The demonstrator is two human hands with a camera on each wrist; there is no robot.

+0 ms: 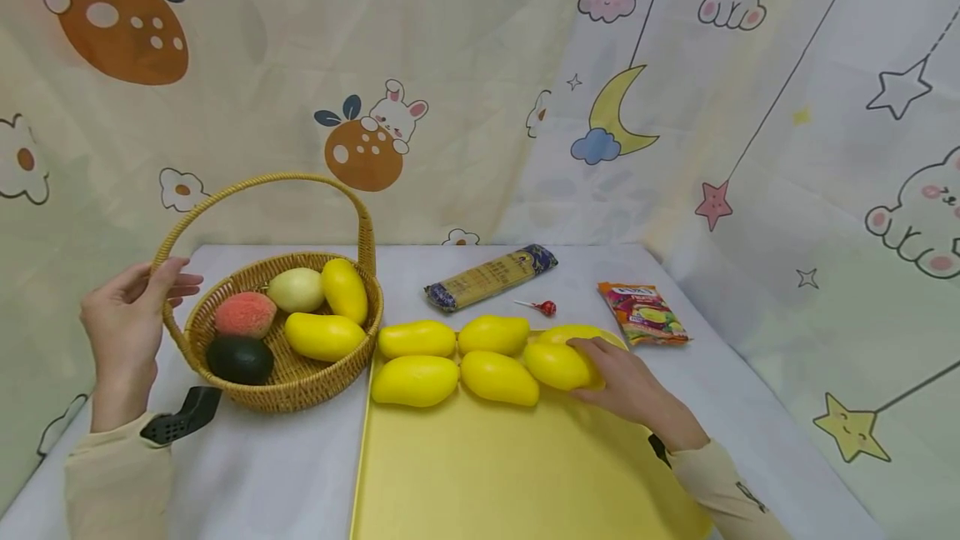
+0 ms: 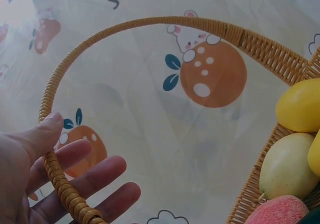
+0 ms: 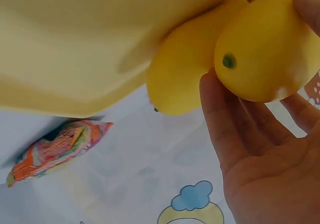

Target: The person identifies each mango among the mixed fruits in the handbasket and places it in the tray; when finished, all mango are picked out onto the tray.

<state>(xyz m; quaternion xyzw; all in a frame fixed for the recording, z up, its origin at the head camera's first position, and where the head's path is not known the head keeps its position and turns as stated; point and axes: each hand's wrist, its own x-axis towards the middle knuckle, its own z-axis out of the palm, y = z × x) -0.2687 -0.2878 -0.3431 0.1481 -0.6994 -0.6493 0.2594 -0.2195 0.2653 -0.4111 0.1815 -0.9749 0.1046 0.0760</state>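
Note:
At the left, my left hand (image 1: 131, 323) holds the handle (image 2: 65, 186) of a wicker basket (image 1: 300, 396), the thumb in front and the loosely extended fingers behind. In the basket lie two yellow mangoes (image 1: 325, 337), a pale yellow-green fruit (image 1: 296, 290), a pinkish-red fuzzy peach (image 1: 245, 314) and a dark green, avocado-like fruit (image 1: 240, 359). My right hand (image 1: 626, 382) grips a yellow mango (image 3: 265, 48) at the right end of the front row. Several more mangoes (image 1: 415, 381) stand in two rows along the far part of a yellow tray (image 1: 510, 473).
Behind the tray lie a long blue-and-gold packet (image 1: 491, 277) and a red lollipop (image 1: 549, 307). An orange snack bag (image 1: 643, 315) lies to the right, beyond the tray's far corner. A printed cloth (image 1: 480, 107) hangs behind the white table.

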